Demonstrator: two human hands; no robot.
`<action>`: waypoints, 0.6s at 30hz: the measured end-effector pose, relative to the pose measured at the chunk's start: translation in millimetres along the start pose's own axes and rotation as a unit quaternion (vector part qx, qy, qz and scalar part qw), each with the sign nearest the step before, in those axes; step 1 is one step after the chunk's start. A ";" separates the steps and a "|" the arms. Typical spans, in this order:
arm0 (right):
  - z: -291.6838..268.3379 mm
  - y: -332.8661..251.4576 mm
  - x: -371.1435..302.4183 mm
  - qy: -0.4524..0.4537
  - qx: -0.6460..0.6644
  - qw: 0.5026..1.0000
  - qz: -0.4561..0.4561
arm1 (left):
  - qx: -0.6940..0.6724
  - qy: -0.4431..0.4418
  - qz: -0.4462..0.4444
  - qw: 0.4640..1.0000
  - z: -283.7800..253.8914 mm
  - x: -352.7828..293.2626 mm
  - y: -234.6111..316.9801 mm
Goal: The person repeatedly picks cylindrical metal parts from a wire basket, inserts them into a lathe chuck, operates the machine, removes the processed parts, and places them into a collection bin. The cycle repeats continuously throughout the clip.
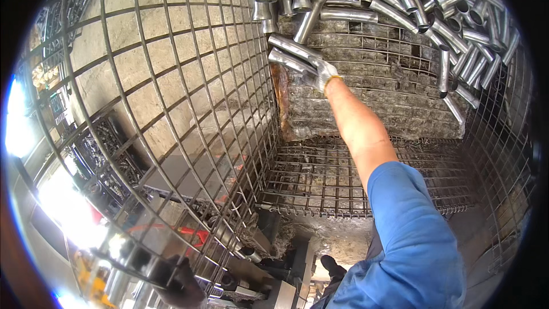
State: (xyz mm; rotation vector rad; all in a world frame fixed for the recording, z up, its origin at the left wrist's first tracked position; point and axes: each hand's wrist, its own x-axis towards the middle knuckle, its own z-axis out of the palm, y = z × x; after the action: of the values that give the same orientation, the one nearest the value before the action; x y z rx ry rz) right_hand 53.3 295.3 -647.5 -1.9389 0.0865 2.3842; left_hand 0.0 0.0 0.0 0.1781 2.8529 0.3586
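Observation:
My right hand [326, 75], in a pale glove, reaches far into a wire mesh cage. Its fingers are closed around the near ends of two short shiny metal tubes; the upper tube [293, 46] and the lower tube [290, 61] both point to the left. Just beyond them another tube [310, 18] leans at a slant against the pile. A big heap of similar metal tubes [394, 7], many with flared ends, fills the far side and far right of the cage. I cannot make out my left hand.
The cage's tall mesh wall [171, 80] rises on the left, and another mesh wall [509, 131] stands on the right. A worn, ridged mat [366, 106] lines the cage floor. Nearer, a folded mesh panel [320, 186] lies across the front. Outside the left wall sits a grey plate [186, 174].

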 end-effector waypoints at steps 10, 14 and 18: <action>-17.0 -61.2 -197.9 0.140 -0.446 0.816 -0.341 | 0.049 0.044 0.106 0.992 19.0 10.6 22.6; -64.3 -82.0 -324.0 0.065 -0.420 0.843 -0.329 | 0.066 0.014 0.050 0.996 19.5 13.9 36.8; -108.3 -66.8 -466.1 -0.031 -0.541 0.719 -0.436 | 0.120 0.000 0.051 0.991 17.6 12.2 45.7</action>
State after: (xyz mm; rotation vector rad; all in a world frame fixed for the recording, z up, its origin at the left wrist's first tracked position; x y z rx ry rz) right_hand 259.5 344.7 -213.3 -1.4240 -2.0903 1.7863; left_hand -2.9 49.8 -7.6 0.3719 2.8862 0.0330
